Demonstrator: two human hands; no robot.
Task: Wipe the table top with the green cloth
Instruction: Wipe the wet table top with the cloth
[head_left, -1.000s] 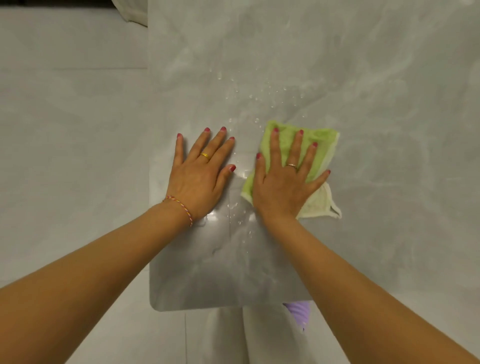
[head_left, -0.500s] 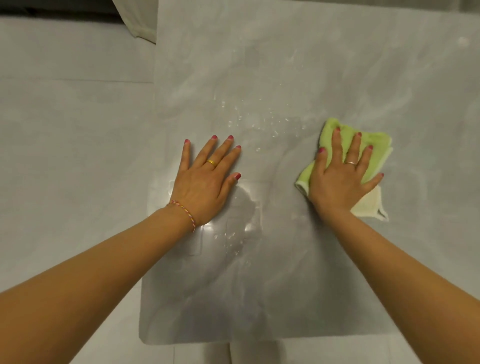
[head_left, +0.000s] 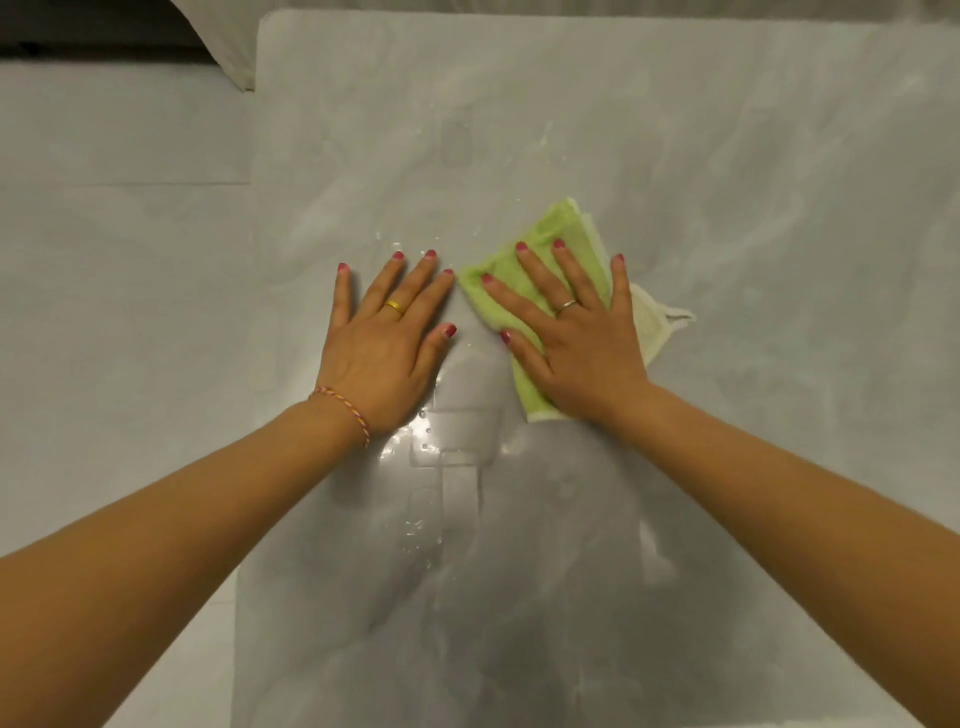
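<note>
The green cloth (head_left: 545, 239) lies folded on the grey marble-look table top (head_left: 727, 156), its pale underside showing at the right. My right hand (head_left: 576, 338) presses flat on the cloth with fingers spread, covering most of it. My left hand (head_left: 389, 332) rests flat on the bare table top just left of the cloth, fingers apart, holding nothing. Water droplets and a wet sheen (head_left: 447, 447) lie on the surface below and between the hands.
The table's left edge (head_left: 252, 312) runs down the view, with pale tiled floor (head_left: 119, 260) beyond it. A cream fabric corner (head_left: 223, 41) hangs at the top left, beside the table's far left corner.
My right hand slid the cloth right across the table, then back left, so it now sits beside my left hand again. The left hand stayed flat in place.
</note>
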